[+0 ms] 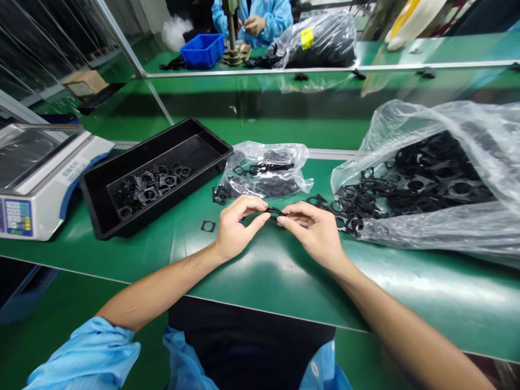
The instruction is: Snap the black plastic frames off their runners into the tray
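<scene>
Table (252,281) lies under both grips. Left grip (235,227) and right grip (317,230) are pinched nearly closed, thumb to fingers, on a black part (275,211) held between them; whether it is one piece or several, I cannot tell. Just left of the left grip lies a loose frame (208,226). Right of the right grip, frames spill from a big bag (442,223). Farther left are a tray (197,149) of frames and a scale (79,179). Beyond the grips lies a small bag (292,153), then, well past it, a bin (202,52) and a co-worker (278,16).

Plastic-looking part (276,212), crinkled glossy film bag (430,226), smooth plastic tray (195,149), shiny smooth tabletop (260,276)
</scene>
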`<act>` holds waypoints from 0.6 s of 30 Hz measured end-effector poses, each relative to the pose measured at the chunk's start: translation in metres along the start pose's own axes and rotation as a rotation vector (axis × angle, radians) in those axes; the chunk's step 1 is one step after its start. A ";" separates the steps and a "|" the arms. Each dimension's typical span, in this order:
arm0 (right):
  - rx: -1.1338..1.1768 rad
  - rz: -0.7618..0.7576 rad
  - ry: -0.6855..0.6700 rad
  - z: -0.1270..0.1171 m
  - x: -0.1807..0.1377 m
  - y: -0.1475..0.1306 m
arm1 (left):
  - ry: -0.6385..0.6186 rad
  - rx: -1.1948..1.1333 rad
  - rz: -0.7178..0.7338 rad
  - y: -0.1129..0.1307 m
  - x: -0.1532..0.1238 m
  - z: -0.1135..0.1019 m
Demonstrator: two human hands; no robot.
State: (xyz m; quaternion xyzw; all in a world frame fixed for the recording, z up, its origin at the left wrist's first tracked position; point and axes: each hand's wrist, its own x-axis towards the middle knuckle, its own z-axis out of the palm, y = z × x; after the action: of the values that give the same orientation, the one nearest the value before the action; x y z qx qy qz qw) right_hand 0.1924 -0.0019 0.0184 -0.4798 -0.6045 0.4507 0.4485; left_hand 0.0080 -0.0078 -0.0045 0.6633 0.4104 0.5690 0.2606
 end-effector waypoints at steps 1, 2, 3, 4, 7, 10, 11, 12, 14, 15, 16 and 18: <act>-0.018 -0.017 0.004 0.000 0.000 -0.001 | 0.002 0.003 0.006 0.000 0.000 0.000; -0.034 -0.031 0.004 0.000 -0.001 -0.001 | 0.005 0.007 0.010 0.001 0.000 0.000; -0.051 -0.044 0.005 0.000 -0.001 -0.002 | 0.003 0.005 0.009 0.001 0.000 0.001; -0.069 -0.055 0.006 0.000 -0.001 -0.002 | 0.003 -0.005 -0.003 0.001 0.001 0.001; -0.128 -0.090 0.000 -0.001 -0.002 -0.003 | 0.010 -0.057 -0.080 -0.001 0.001 0.002; -0.176 -0.130 0.005 -0.001 -0.003 -0.004 | 0.000 -0.092 -0.131 -0.003 0.002 0.003; -0.188 -0.142 0.008 -0.001 -0.004 -0.004 | -0.009 -0.102 -0.136 -0.004 0.003 0.003; -0.200 -0.153 0.011 -0.001 -0.004 -0.004 | -0.015 -0.114 -0.140 -0.004 0.003 0.002; -0.219 -0.168 0.018 -0.001 -0.005 -0.004 | -0.021 -0.143 -0.150 -0.005 0.004 0.002; -0.223 -0.172 0.025 -0.001 -0.005 -0.003 | -0.022 -0.157 -0.155 -0.005 0.005 0.002; -0.223 -0.179 0.036 -0.001 -0.005 -0.003 | -0.024 -0.168 -0.159 -0.005 0.005 0.002; -0.212 -0.204 0.056 -0.001 -0.005 -0.003 | -0.032 -0.183 -0.157 -0.005 0.005 0.002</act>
State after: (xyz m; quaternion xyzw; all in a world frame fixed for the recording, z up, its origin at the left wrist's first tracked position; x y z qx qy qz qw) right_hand 0.1930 -0.0067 0.0207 -0.4731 -0.6816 0.3227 0.4556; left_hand 0.0083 -0.0005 -0.0065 0.6116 0.4033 0.5713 0.3700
